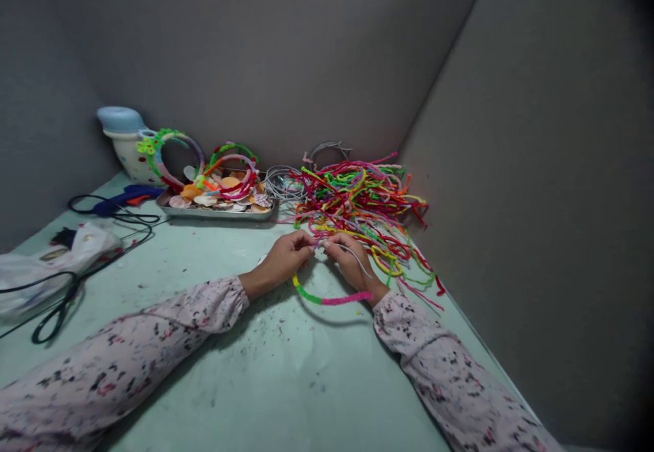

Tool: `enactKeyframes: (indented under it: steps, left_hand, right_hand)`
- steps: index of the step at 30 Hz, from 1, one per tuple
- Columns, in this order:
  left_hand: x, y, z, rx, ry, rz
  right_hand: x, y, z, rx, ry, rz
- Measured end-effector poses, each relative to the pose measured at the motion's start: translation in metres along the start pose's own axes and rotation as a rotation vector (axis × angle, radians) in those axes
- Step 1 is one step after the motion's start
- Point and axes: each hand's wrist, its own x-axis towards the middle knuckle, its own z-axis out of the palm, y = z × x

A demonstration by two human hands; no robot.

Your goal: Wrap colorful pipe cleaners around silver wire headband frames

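My left hand point(285, 258) is closed in a pinch on a curved wire wrapped in pipe cleaner. Below the fingers its covered length point(313, 297) hangs in an arc of yellow, green and pink. A short bit of purple pipe cleaner point(317, 242) shows between the two hands. My right hand point(351, 260) pinches close beside it, thumb and forefinger together. The bare grey end of the wire point(356, 256) runs out across the right hand. Exactly what lies under the right fingertips is hidden.
Behind the hands lies a heap of colourful pipe cleaners point(357, 196), beside a coil of grey wire point(283, 183). A metal tray point(219, 214) holds shells and decorated headbands. Left are a blue glue gun point(120, 200), black cord point(61, 309), plastic bag point(30, 278) and a blue-lidded container point(130, 155).
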Motion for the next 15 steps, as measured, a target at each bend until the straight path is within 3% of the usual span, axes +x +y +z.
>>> enactKeyframes:
  steps: [15]
  left_hand:
    - [-0.001, 0.0049, -0.0004, -0.008, 0.014, -0.05]
  right_hand:
    - [-0.0006, -0.0004, 0.0001, -0.004, -0.015, 0.018]
